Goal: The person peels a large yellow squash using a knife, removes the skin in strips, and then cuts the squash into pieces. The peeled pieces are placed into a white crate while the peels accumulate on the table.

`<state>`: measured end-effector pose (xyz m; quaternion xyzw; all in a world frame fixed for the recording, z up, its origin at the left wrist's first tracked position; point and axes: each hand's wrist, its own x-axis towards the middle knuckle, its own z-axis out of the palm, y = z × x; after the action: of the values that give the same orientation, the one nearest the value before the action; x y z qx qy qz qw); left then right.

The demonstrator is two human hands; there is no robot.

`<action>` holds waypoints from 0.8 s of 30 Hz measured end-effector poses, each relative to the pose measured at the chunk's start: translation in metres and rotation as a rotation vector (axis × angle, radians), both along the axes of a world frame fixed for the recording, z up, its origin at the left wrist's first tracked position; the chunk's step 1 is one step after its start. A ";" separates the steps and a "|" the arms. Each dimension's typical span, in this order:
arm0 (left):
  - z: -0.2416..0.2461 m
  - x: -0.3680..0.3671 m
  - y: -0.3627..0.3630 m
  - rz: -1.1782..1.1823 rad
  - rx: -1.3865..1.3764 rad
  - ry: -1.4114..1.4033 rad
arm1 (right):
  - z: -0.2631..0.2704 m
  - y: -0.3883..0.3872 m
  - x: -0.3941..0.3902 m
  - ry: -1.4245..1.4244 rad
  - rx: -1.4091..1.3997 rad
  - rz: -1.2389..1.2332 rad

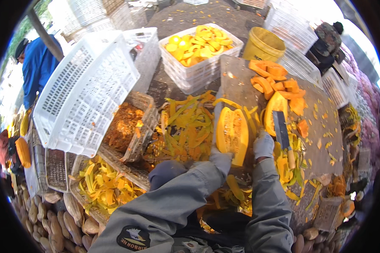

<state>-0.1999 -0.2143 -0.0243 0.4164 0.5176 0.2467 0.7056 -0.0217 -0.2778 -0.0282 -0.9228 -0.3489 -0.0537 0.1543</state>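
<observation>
A halved, peeled pumpkin (231, 137) lies on the board, its seed-filled cavity facing up. My left hand (221, 160), in a pale glove, grips its lower left end. My gloved right hand (263, 145) is closed just right of that half, by some peel strips (251, 118); whether its fingers hold anything is hidden. Beyond it rests another pumpkin piece (269, 112), with a cleaver (281, 129) lying against it, wooden handle towards me. Cut orange pumpkin chunks (272, 80) are heaped farther back on the wooden board (316, 126).
A white crate (190, 77) holds pumpkin slices, beside a yellow bucket (259, 44). Tilted white crates (85, 91) and a crate of seed pulp (148, 120) stand left. Peelings (190, 126) lie alongside the board. Whole pumpkins (57, 224) cover the lower left ground. Other people work at both sides.
</observation>
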 end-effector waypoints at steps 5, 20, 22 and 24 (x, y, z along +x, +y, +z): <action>-0.016 0.005 0.006 0.086 -0.089 -0.134 | 0.016 -0.056 -0.025 0.178 0.020 -0.064; -0.018 -0.003 0.021 0.005 -0.148 -0.102 | -0.012 -0.193 -0.084 0.370 0.215 -0.108; -0.012 -0.004 0.020 -0.002 -0.107 -0.136 | -0.013 -0.201 -0.087 0.401 0.208 -0.148; -0.007 -0.006 0.017 -0.033 -0.078 -0.112 | -0.002 -0.207 -0.089 0.427 0.124 -0.181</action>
<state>-0.2061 -0.1973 -0.0317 0.3825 0.4796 0.2377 0.7531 -0.1111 -0.4849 -0.0304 -0.9295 -0.2205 0.1075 0.2756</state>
